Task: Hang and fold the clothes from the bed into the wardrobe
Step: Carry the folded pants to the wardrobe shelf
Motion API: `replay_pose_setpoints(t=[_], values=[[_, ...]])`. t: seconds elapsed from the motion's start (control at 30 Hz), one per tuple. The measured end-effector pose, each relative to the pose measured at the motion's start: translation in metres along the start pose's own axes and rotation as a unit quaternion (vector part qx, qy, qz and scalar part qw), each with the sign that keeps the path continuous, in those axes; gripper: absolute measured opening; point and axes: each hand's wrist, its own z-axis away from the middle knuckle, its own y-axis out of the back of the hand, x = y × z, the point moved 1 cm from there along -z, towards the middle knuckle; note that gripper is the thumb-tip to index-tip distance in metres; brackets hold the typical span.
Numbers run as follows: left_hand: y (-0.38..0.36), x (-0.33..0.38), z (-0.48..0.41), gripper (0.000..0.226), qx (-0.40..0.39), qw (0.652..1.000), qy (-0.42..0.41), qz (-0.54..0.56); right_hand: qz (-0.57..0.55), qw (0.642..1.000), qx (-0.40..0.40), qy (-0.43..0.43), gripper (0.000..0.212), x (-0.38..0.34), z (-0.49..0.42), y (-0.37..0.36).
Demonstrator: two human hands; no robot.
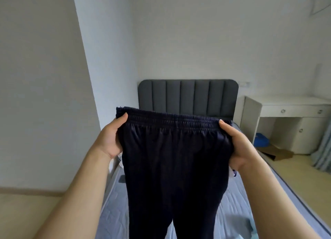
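Hands, left (111, 136) and right (238, 145), grip dark navy elastic-waist trousers (175, 167); legs could fold crooked if the waistband (173, 122) sags.

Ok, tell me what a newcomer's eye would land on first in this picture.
The dark navy pants with an elastic waistband fill the centre, held up over the bed. The left hand and right hand grip the waistband at its two ends. Behind them stands a grey padded headboard, with a white desk to its right.
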Motion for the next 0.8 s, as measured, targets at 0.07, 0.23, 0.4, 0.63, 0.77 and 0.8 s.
replay_pose_setpoints(t=[0.07, 0.23, 0.4, 0.63, 0.77, 0.8], values=[[-0.015, 0.032, -0.003, 0.031, -0.002, 0.999, -0.034, 0.018, -0.028, 0.998, -0.054, 0.012, 0.034, -0.027, -0.003, -0.021], [-0.054, 0.114, -0.004, 0.039, -0.058, 0.988, -0.123, 0.068, -0.046, 0.971, -0.231, 0.034, 0.025, -0.106, 0.007, -0.081], [-0.065, 0.156, -0.013, 0.03, -0.07, 0.989, -0.125, 0.023, -0.05, 0.957, -0.236, 0.164, 0.013, -0.141, 0.008, -0.113], [-0.033, 0.09, -0.047, 0.028, 0.164, 0.975, 0.102, -0.113, 0.092, 0.995, 0.015, -0.016, 0.03, -0.081, -0.044, -0.067], [-0.047, 0.053, -0.044, 0.012, 0.201, 0.976, 0.059, -0.054, 0.12, 0.983, 0.12, 0.064, 0.02, -0.058, -0.058, -0.065], [-0.056, 0.047, -0.043, 0.014, 0.203, 0.978, 0.028, -0.043, 0.133, 0.977, 0.132, 0.1, 0.02, -0.054, -0.061, -0.07]])
